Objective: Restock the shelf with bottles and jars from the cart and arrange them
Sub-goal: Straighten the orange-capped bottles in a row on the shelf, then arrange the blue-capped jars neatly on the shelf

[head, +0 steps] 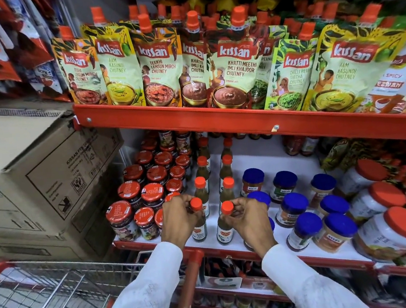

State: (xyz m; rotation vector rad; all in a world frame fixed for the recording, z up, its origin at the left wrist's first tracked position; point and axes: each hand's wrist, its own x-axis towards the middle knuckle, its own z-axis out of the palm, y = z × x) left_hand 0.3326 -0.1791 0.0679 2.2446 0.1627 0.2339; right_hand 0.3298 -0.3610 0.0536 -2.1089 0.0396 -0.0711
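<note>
My left grip (178,216) is wrapped around the neck of one green sauce bottle (199,225), my right grip (247,215) around another sauce bottle (224,226). Both stand upright at the front of the white shelf (277,231), side by side, between the red-lidded jars (128,212) and blue-lidded jars (301,218).

Bright even light, blurred, warped edges

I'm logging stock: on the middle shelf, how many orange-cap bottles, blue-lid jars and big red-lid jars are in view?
Orange-cap bottles: 8
Blue-lid jars: 9, one mostly behind the right hand
Big red-lid jars: 3
Total: 20
</note>
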